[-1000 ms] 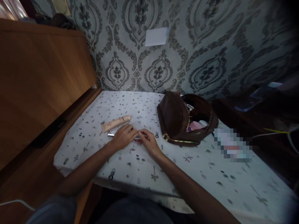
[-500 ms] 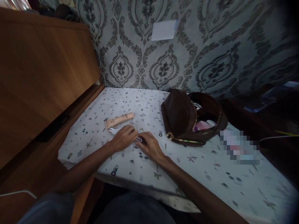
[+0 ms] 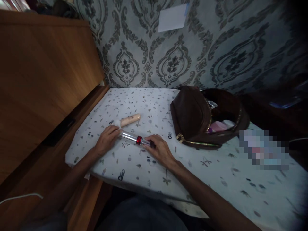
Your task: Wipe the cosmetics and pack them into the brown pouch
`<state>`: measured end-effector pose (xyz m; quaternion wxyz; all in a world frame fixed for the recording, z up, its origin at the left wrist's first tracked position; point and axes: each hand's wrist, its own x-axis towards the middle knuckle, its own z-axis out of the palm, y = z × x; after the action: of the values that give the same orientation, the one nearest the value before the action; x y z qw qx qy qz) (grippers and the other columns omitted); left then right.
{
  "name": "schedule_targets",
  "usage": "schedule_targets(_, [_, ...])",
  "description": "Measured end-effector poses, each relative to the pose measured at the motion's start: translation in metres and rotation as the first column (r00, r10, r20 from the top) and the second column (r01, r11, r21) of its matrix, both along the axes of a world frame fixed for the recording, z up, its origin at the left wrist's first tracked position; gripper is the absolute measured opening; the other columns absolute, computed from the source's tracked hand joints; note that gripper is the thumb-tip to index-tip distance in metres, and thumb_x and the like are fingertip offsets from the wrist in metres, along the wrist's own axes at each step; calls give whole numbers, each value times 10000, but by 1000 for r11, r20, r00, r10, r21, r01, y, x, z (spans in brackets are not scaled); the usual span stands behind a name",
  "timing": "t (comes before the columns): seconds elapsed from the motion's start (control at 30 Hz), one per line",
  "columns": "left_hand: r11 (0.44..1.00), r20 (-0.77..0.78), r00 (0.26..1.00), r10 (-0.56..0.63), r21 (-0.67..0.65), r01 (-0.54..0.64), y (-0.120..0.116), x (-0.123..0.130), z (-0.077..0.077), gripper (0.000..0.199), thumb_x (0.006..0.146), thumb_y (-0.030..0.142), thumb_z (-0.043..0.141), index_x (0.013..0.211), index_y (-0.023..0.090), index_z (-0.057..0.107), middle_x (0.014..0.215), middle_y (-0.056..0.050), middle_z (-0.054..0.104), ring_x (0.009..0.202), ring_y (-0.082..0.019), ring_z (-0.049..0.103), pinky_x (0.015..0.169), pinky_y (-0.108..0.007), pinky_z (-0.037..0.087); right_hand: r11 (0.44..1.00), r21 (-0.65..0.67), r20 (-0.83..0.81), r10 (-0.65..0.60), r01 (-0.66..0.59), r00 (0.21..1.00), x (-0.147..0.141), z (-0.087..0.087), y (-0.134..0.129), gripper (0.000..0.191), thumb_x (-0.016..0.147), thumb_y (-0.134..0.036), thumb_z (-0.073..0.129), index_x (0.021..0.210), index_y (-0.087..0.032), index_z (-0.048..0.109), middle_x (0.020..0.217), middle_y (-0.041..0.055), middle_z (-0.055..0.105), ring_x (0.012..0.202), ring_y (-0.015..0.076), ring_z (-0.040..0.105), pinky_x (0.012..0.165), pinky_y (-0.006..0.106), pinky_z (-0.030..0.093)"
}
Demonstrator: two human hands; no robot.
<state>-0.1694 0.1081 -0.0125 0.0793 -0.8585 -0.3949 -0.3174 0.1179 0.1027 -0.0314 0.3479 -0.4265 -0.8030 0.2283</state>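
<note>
A slim silver tube with a red band (image 3: pixel 139 140) spans the gap between my hands, just above the patterned cloth. My right hand (image 3: pixel 160 150) is closed on its right end, where a dark part shows by the fingers. At the other end, the fingers of my left hand (image 3: pixel 107 138) are closed around the tube. A pale, rounded white piece (image 3: pixel 117 123) sticks up past my left fingers; whether it belongs to the tube I cannot tell. Just behind lies a beige squeeze tube (image 3: pixel 130 120), its left end hidden by the white piece.
A brown leather bag (image 3: pixel 192 115) stands unzipped on the right, with pink and white items inside. Right of it is a blurred-out item (image 3: pixel 264 149). The table (image 3: pixel 144 170) meets a wooden cabinet (image 3: pixel 48 80) on the left and a papered wall (image 3: pixel 173 64) behind.
My left hand has moved left, away from my right hand, and more of the silver tube with its red band now shows. The view has shifted slightly.
</note>
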Motion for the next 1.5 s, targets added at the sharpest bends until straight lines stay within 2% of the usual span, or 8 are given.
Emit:
schedule_targets(0.2, [998,86,994,70,-8,-70,-6,-9,-3,214,967,162,501,1139,192,625,977,-77,657,913,-192,607,804,-340,542,1000,16,4,12,-12,1000,0,-1,-1,171,851,-255,682,1009,-208,638,879,52,668,837,229,583,725,338,468])
schedule_targets(0.37, [991,-26,992,125,59,-124,-10,3,-3,242,968,151,479,1161,198,616,1023,-92,657,974,-218,587,811,-362,545,999,38,11,27,-28,1000,0,-3,-1,152,865,-256,671,1008,-212,641,896,58,669,866,235,579,734,344,471])
schedule_targets(0.7, [995,-157,985,-67,66,78,-26,81,4,244,985,152,444,1184,156,584,1065,-98,680,995,-212,599,819,-343,556,989,131,36,59,-63,998,-1,-4,-3,117,850,-251,702,935,-211,633,891,67,641,873,247,551,766,374,468])
schedule_targets(0.8, [995,-183,981,-69,59,81,-30,91,5,257,985,144,429,1194,144,579,1089,-109,677,1011,-219,600,810,-347,559,988,139,23,64,-67,998,0,-6,-3,106,848,-243,699,916,-205,627,881,64,639,857,244,549,754,369,463])
schedule_targets(0.97, [1000,-200,980,10,20,-6,-27,59,8,244,980,172,469,1187,181,599,1098,-82,687,1011,-208,611,759,-307,562,984,152,9,97,-97,995,2,-6,-3,138,855,-240,696,966,-183,636,883,70,645,855,242,545,753,369,461])
schedule_targets(1.07, [996,-96,991,91,-15,-93,-24,30,9,227,981,201,488,1160,198,628,1084,-80,693,1019,-199,619,793,-319,572,985,141,-6,105,-103,994,2,-4,-4,136,878,-264,672,995,-203,642,900,66,652,860,239,544,751,366,461])
schedule_targets(1.17, [992,7,995,103,-68,-103,-22,10,6,219,976,218,511,1151,201,642,1093,-79,692,1045,-193,622,869,-350,567,988,116,-7,109,-107,994,2,-1,-6,124,898,-302,643,994,-224,650,898,65,652,871,241,546,749,366,463])
schedule_targets(1.5, [993,68,992,109,-63,-104,-27,8,2,250,981,228,493,1163,227,665,1090,-80,707,1038,-206,634,884,-396,571,999,37,80,26,-29,996,3,4,-9,233,944,-371,548,986,-179,675,893,98,648,884,262,577,790,399,481])
